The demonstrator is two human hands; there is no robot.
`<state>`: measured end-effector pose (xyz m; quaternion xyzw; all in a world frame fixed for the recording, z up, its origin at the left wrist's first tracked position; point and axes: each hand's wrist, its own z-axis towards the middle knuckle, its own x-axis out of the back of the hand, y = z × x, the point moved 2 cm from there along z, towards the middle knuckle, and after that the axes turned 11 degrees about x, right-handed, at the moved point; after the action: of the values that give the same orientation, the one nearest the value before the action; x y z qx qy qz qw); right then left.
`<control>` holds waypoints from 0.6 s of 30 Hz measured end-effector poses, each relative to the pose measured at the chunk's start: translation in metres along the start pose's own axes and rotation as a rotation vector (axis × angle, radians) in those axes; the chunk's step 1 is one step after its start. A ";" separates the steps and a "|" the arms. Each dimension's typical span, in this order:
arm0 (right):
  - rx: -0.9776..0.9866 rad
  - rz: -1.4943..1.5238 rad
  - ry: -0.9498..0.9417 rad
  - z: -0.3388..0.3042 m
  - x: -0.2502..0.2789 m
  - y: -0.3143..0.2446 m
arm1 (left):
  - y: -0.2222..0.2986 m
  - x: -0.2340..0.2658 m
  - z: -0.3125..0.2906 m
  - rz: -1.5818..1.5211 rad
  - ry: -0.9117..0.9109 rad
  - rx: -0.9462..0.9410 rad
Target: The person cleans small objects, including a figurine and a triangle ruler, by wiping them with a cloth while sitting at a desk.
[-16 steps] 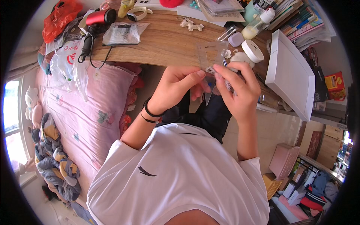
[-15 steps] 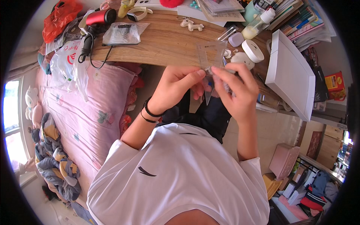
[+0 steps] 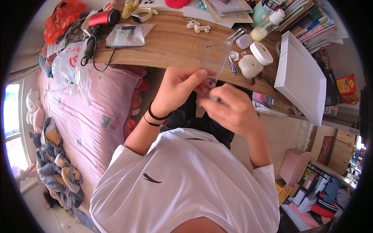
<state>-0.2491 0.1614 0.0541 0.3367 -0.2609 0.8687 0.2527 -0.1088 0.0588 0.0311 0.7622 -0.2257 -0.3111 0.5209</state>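
Observation:
Over my lap at the desk's front edge, my left hand pinches a clear plastic bag between thumb and fingers. The bag stands up past the fingertips toward the desk, and a small blue spot shows near its lower end. Just right of it, my right hand is closed with its fingertips pressed together, slightly smeared by motion. Something small and greyish shows by those fingers, too blurred to name. A fluffy white pompom and a slim metal tool lie on the desk beyond my right hand.
The wooden desk carries a flat clear packet, a white dog-shaped charm, a round white case and a bottle. A white box lid leans at the right. A pink bed stands at left.
My right hand has come away from the bag's upper part, down and toward me. The bag has shifted slightly left, and the pompom and metal tool show more fully.

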 end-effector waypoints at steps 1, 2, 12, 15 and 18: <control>0.001 0.002 0.000 0.001 0.003 0.000 | -0.001 0.001 -0.001 0.000 0.002 0.000; -0.033 -0.028 0.009 0.004 0.009 0.002 | -0.001 0.000 -0.002 0.062 -0.021 -0.009; -0.003 -0.015 0.024 0.000 0.005 0.003 | -0.007 0.001 -0.003 0.068 -0.073 0.033; -0.119 -0.128 0.109 0.001 0.015 0.015 | -0.008 -0.004 -0.007 0.013 -0.092 0.074; -0.121 -0.112 0.107 -0.001 0.012 0.012 | -0.006 0.001 -0.007 0.033 -0.122 0.025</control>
<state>-0.2645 0.1567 0.0587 0.2880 -0.2797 0.8527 0.3343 -0.1031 0.0644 0.0273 0.7443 -0.2734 -0.3456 0.5018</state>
